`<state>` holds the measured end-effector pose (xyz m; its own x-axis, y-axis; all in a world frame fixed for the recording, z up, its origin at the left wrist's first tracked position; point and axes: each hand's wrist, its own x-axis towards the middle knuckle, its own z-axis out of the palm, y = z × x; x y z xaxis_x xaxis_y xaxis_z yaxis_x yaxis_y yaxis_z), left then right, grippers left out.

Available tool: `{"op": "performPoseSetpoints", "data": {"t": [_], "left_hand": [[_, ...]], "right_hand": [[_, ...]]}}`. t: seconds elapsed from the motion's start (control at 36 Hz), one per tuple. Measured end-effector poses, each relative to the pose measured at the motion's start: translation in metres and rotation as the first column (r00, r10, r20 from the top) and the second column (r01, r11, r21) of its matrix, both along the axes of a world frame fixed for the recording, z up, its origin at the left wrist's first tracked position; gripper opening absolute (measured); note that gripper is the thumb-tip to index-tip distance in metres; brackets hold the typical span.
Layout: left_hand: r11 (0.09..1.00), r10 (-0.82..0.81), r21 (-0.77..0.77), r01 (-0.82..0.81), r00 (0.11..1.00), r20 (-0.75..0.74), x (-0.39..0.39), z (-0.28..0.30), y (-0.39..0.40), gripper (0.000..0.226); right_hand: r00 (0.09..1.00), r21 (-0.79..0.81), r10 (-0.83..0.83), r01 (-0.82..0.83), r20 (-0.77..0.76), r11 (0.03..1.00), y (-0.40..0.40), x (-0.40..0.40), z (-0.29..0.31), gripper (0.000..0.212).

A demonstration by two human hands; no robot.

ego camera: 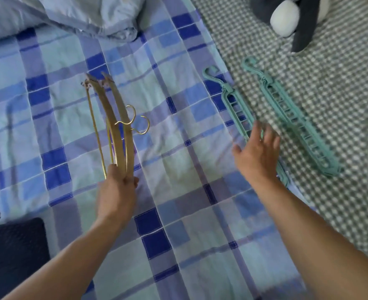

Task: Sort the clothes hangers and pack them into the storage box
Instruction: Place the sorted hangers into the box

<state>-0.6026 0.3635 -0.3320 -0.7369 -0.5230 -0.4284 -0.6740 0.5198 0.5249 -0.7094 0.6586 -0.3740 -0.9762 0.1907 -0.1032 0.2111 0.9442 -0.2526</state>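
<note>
The person's bare left forearm reaches up from the near left, and the left hand [117, 187] is curled tight, back of the hand up, fingers wrapped around what it grips. The right forearm stretches in from the near right corner toward the far side; the right hand [257, 152] is held palm down with fingers spread and relaxed, thumb out to the left.

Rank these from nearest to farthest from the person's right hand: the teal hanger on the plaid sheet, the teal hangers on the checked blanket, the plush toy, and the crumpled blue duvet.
From the right hand:
1. Teal hanger on the plaid sheet: just under the fingertips.
2. Teal hangers on the checked blanket: just to the right.
3. Plush toy: top right, far up the bed.
4. Crumpled blue duvet: top left, across the bed.
</note>
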Motion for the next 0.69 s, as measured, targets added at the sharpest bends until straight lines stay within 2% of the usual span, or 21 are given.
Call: {"op": "performPoseSetpoints", "data": {"t": [0.08, 0.11, 0.17, 0.22, 0.25, 0.36, 0.42, 0.5, 0.61, 0.69], "left_hand": [[1.0, -0.013, 0.006, 0.013, 0.999, -0.041, -0.003, 0.0, 0.013, 0.007], [1.0, -0.016, 0.019, 0.017, 0.999, -0.044, -0.005, -0.002, 0.018, 0.006], [0.998, -0.019, 0.063, 0.022, 0.999, -0.047, -0.009, -0.007, 0.026, 0.006], [0.995, -0.035, 0.089, 0.039, 0.999, -0.041, -0.01, -0.012, 0.032, 0.016], [0.995, -0.046, 0.092, 0.049, 0.998, -0.031, -0.01, -0.013, 0.033, 0.02], [0.994, -0.09, 0.062, 0.089, 0.996, 0.001, -0.004, -0.016, 0.037, 0.022], [0.993, -0.1, 0.071, 0.099, 0.995, 0.014, 0.001, -0.013, 0.039, 0.024], [0.992, -0.083, 0.095, 0.078, 0.995, 0.051, 0.008, -0.004, 0.038, 0.024], [0.987, -0.019, 0.158, 0.01, 0.998, 0.054, 0.018, 0.022, 0.035, 0.015], [0.956, 0.075, 0.282, -0.085, 0.996, 0.047, 0.032, 0.057, 0.034, 0.014]], "right_hand": [[0.982, 0.127, 0.055, -0.079, 0.183, 0.989, 0.029, -0.02, -0.012, 0.083], [0.984, 0.144, 0.091, -0.113, 0.151, 0.983, 0.036, -0.026, -0.013, 0.079], [0.992, 0.13, 0.118, -0.113, -0.032, 0.985, 0.051, -0.038, -0.005, 0.068], [0.987, 0.118, 0.055, -0.037, -0.152, 0.992, 0.071, -0.052, 0.004, 0.065], [0.989, 0.128, 0.012, 0.007, -0.147, 0.992, 0.08, -0.06, 0.007, 0.067], [0.98, 0.164, -0.167, 0.149, 0.104, 0.975, 0.121, -0.077, -0.014, 0.081], [0.959, 0.143, -0.185, 0.157, 0.215, 0.977, 0.129, -0.078, -0.025, 0.086], [0.951, 0.095, -0.17, 0.151, 0.256, 0.984, 0.124, -0.079, -0.019, 0.081], [0.954, 0.03, -0.205, 0.203, 0.22, 0.979, 0.099, -0.064, 0.015, 0.077], [0.961, -0.152, -0.219, 0.245, 0.171, 0.957, 0.057, -0.023, 0.055, 0.068]]}}
